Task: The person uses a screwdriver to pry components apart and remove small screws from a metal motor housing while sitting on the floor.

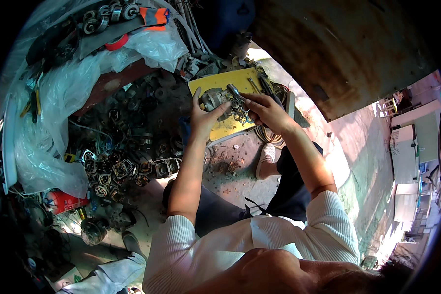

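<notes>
My left hand (202, 115) grips a grey metal motor part (212, 97) and holds it up over a yellow board (229, 83). My right hand (264, 110) is closed on a metal tool (234, 91) whose tip rests against that part. A round metal piece with copper windings (240, 115) lies on the board just below both hands. Both forearms reach forward from white ribbed sleeves, and my legs in dark trousers are beneath them.
A pile of dark motor stators and metal parts (127, 147) covers the ground at left. Clear plastic sheeting (59, 112) drapes over a bench with tools. A large rusty drum (338, 44) stands at right. A red can (66, 201) lies lower left. Coiled cable (269, 134) sits beside the board.
</notes>
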Tool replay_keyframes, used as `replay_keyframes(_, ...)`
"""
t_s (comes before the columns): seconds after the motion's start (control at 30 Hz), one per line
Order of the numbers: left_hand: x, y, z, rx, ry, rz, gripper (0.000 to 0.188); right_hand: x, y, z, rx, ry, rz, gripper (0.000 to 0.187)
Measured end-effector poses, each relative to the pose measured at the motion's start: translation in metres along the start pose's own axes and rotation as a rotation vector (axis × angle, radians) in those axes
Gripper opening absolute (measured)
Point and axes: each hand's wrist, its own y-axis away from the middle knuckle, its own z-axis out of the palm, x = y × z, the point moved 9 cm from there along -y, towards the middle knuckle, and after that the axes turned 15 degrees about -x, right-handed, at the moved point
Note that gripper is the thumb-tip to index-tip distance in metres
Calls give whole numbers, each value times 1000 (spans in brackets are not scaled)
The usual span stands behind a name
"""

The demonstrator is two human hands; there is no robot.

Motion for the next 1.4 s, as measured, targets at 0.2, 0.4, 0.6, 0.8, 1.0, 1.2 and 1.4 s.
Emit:
replay_keyframes(0.2, 5, -2, -6, -21, -170, 97, 104, -10, -4, -1, -54, 38, 90, 37)
replay_keyframes(0.4, 20, 3, -12, 61, -601, 204, 109, -15, -7, 1, -214, -237, 201, 29)
replay_keyframes(0.6, 28, 6, -11, 61, -714, 212, 114, -18, -9, 3, -203, -303, 323, 17)
replay_keyframes(0.8, 8, -1, -23, 61, -317, 61, 87, -22, -18, 9, -224, -113, 289, 21)
replay_keyframes(1.0, 16, 7, -18, 74, -241, 70, 72, -26, -18, 17, -218, -29, 282, 19)
replay_keyframes(1.2, 10, 9, -8, 34, -129, 17, 71, -29, -11, 16, -114, 117, 251, 21)
replay_keyframes(1.4, -11, 0, -19, 108, 10, 14, 68, -39, -9, 34, -69, 294, 257, 38)
